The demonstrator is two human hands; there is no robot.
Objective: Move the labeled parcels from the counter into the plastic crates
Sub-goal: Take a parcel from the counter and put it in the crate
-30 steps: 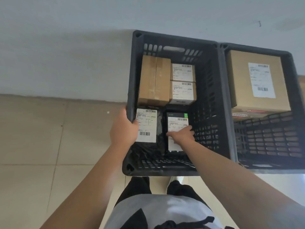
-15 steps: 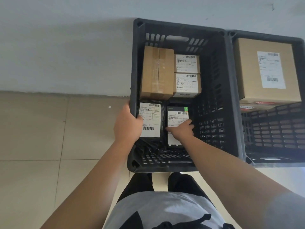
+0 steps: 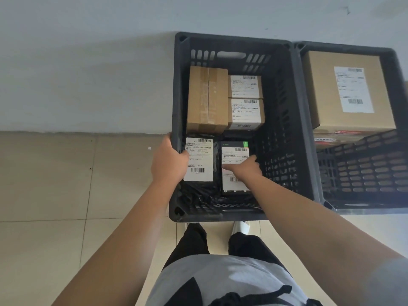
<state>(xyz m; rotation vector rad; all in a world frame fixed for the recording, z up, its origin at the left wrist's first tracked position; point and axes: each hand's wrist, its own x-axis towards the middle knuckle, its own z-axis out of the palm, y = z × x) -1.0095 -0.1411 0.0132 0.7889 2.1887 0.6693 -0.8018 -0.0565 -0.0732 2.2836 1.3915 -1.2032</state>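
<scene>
A dark plastic crate (image 3: 284, 120) stands on the floor against the wall. In it lie a taped brown box (image 3: 207, 98), two small labeled boxes (image 3: 246, 102), a black bag parcel with a white label (image 3: 199, 160) and a black labeled box (image 3: 235, 151). My left hand (image 3: 169, 161) grips the crate's left rim. Down inside the crate, my right hand (image 3: 244, 167) lies on the black labeled box, fingers spread over its label.
A second dark crate (image 3: 364, 173) stands to the right, touching the first, with a large labeled cardboard box (image 3: 346, 91) on top of other parcels. Beige tiled floor (image 3: 55, 184) spreads to the left. My legs and feet are right below the crate.
Both hands keep their places on the rim and the black box. The view has shifted slightly, and the right fingers have slid a little over the label.
</scene>
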